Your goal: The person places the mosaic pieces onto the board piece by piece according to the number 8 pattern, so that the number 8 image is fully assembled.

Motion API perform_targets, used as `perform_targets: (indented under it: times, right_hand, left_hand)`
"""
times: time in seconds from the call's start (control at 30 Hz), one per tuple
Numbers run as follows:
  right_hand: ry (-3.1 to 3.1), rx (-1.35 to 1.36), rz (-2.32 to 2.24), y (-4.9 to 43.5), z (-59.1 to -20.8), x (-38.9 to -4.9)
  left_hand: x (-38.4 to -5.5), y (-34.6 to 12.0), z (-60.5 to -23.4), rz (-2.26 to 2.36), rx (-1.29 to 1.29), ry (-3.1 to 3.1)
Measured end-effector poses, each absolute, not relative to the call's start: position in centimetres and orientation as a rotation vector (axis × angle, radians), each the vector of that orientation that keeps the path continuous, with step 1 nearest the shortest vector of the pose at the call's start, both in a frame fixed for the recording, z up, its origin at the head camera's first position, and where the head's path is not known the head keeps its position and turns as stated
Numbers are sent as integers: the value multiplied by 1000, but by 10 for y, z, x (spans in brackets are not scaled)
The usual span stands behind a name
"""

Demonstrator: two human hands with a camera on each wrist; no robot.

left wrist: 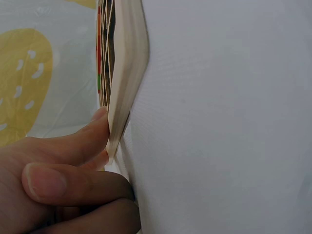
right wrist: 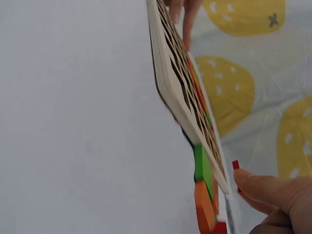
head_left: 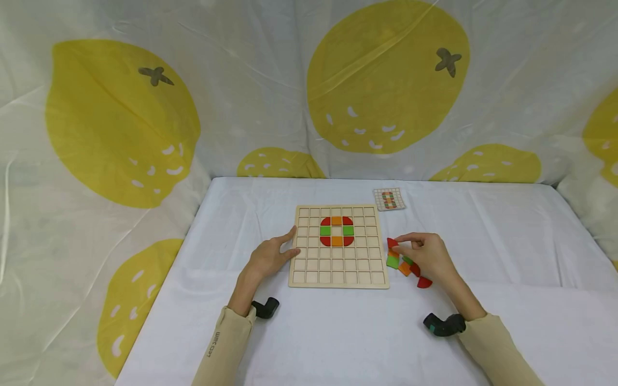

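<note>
A square wooden grid board lies on the white cloth. Set in its upper middle is a ring of colored tiles, with red rounded corners, orange tiles and green tiles. My left hand is at the board's left edge, thumb and forefinger spread and touching the rim. Right of the board, my right hand pinches a red tile between thumb and forefinger. Below those fingers lie several loose tiles: a green tile, an orange tile and a red quarter-round tile. The hand partly hides some.
A small pattern card showing a grid with colored shapes lies behind the board's right corner. Black wrist devices sit at both wrists. A lemon-print cloth hangs behind and beside the white-covered table.
</note>
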State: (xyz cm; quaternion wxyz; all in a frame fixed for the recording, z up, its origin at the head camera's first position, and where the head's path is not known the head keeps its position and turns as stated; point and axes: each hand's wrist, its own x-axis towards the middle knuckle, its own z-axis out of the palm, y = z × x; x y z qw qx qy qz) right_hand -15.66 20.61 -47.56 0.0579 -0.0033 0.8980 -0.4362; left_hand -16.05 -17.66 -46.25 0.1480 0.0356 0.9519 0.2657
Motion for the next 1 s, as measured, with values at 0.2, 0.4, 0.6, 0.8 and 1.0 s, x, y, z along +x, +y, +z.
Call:
perform_targets:
  times: [0.2,0.4,0.6,0.8,1.0]
  right_hand:
    - [2667,-106,-1380,168,-479,-153]
    - [2663,-113,-1383,143,-483,-151]
    - [2645,-128,-1379,131,-484,-151]
    - [2668,-167,-1382,128,-487,-151]
    - [2665,-190,-1419,127,-487,-151]
  left_hand:
    - [-160,-177,-463,767,103,2746]
    - [-160,-177,-464,764,110,2744]
    - [-161,-178,-465,771,122,2744]
    - [-160,-177,-465,777,115,2745]
    - [-160,-177,-465,778,120,2749]
